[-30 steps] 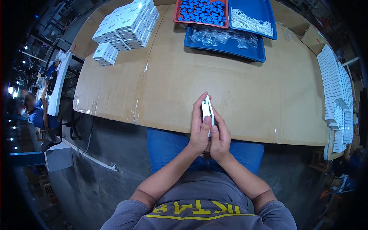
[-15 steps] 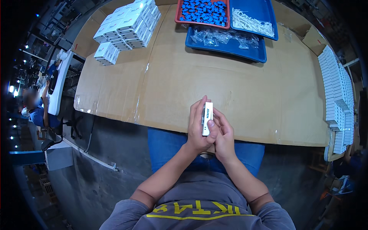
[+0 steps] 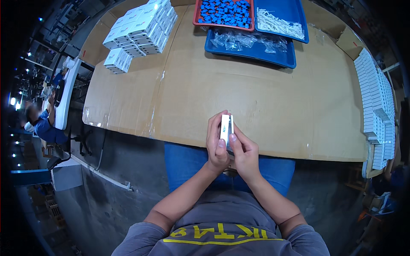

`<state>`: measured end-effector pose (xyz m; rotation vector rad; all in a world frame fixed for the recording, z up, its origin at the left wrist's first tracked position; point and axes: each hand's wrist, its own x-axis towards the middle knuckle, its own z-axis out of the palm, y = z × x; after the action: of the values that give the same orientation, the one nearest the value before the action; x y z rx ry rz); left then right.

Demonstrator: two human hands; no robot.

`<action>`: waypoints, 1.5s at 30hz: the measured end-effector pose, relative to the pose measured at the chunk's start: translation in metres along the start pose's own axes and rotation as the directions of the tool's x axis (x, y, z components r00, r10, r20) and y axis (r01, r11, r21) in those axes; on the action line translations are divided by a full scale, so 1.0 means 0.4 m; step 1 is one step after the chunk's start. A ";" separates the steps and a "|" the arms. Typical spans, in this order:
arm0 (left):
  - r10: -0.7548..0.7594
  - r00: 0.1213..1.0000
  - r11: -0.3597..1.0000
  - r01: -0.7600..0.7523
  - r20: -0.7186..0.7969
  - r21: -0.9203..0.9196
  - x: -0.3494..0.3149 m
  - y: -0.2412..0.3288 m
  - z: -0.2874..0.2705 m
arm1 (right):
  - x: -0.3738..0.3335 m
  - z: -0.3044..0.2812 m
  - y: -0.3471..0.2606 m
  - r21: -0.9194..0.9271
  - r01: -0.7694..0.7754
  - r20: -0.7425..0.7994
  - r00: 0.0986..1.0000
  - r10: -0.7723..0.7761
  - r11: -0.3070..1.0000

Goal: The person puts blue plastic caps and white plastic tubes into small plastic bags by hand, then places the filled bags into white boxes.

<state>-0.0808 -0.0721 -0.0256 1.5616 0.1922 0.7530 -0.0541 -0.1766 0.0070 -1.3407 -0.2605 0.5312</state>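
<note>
Just over the table's near edge, I hold a small white box [image 3: 224,127] with dark print between both hands. My left hand [image 3: 215,149] is closed round its left side, the thumb pressed on the printed white face. On the other side, my right hand [image 3: 246,158] is closed on it with the thumb at a narrow white strip. A dark gap shows between the printed face and that strip; whether it is an opened flap or a second part, I cannot tell. My fingers hide the box's back and lower end.
Cardboard covers the table [image 3: 205,98]. White boxes [image 3: 143,30] are stacked far left, with more white boxes [image 3: 376,102] along the right edge. At the back are a red tray [image 3: 195,19] of blue pieces, a blue tray [image 3: 304,25] of white pieces and a blue tray [image 3: 256,57] of clear bags. A person [image 3: 45,123] sits at left.
The box has turned in my hands, and a dark gap now shows along its right side. My right thumb has moved off the printed face; my left thumb now presses there.
</note>
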 end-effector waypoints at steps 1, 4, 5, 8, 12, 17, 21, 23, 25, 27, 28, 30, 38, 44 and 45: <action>0.018 1.000 0.999 -0.018 0.018 0.034 0.003 -0.007 -0.003 | 0.007 0.000 0.000 -0.032 0.004 0.005 1.000 -0.004 0.999; 0.083 0.993 0.993 -0.090 0.090 0.081 0.012 -0.022 -0.015 | 0.028 -0.044 -0.009 -0.137 0.019 0.073 0.997 -0.009 0.990; 0.045 0.993 0.995 -0.055 0.113 0.088 0.014 -0.024 -0.020 | 0.036 -0.063 -0.021 -0.110 -0.034 0.117 0.992 0.047 0.993; -0.132 0.975 0.991 0.136 0.176 -0.010 0.015 -0.007 -0.030 | 0.044 -0.109 -0.038 -0.501 0.161 0.184 0.980 -0.078 0.850; -0.597 0.764 0.690 0.644 0.244 -0.329 0.010 0.038 -0.026 | 0.045 -0.115 -0.068 -0.591 0.569 0.434 0.822 -0.369 0.572; -0.748 0.519 0.434 0.854 0.413 -0.287 0.009 0.099 -0.013 | 0.058 -0.127 -0.039 -0.522 0.693 0.523 0.721 -0.455 0.498; -0.739 0.511 0.404 0.857 0.439 -0.320 -0.008 0.084 -0.005 | 0.072 -0.136 -0.009 -0.402 0.734 0.505 0.677 -0.536 0.548; -0.749 0.508 0.393 0.857 0.425 -0.332 -0.007 0.085 0.000 | 0.075 -0.141 0.018 -0.372 0.739 0.483 0.670 -0.563 0.561; -0.761 0.501 0.378 0.859 0.412 -0.346 -0.005 0.089 0.006 | 0.072 -0.144 0.045 -0.343 0.742 0.460 0.668 -0.586 0.576; -0.843 0.426 0.311 0.884 0.328 -0.348 -0.001 0.092 0.009 | 0.068 -0.143 0.065 -0.260 0.662 0.384 0.738 -0.554 0.703; -0.845 0.425 0.308 0.883 0.324 -0.355 -0.002 0.084 0.008 | 0.063 -0.139 0.069 -0.259 0.660 0.391 0.739 -0.548 0.705; -0.848 0.400 0.254 0.883 0.349 -0.394 -0.002 0.068 0.011 | 0.053 -0.135 0.074 -0.200 0.549 0.281 0.826 -0.489 0.812; -0.842 0.368 0.230 0.907 0.395 -0.354 0.028 0.076 0.033 | 0.047 -0.135 0.077 0.024 0.384 0.162 0.910 -0.382 0.923; -0.833 0.378 0.238 0.904 0.404 -0.354 0.042 0.078 0.034 | 0.046 -0.136 0.081 0.055 0.368 0.139 0.918 -0.372 0.928; -0.835 0.368 0.232 0.909 0.408 -0.345 0.043 0.074 0.037 | 0.046 -0.138 0.079 0.039 0.366 0.126 0.921 -0.368 0.930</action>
<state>-0.0686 -0.0799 0.0087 0.7058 0.6573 -0.2599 -0.0191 -0.2100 -0.0381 -1.2062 -0.6033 0.3020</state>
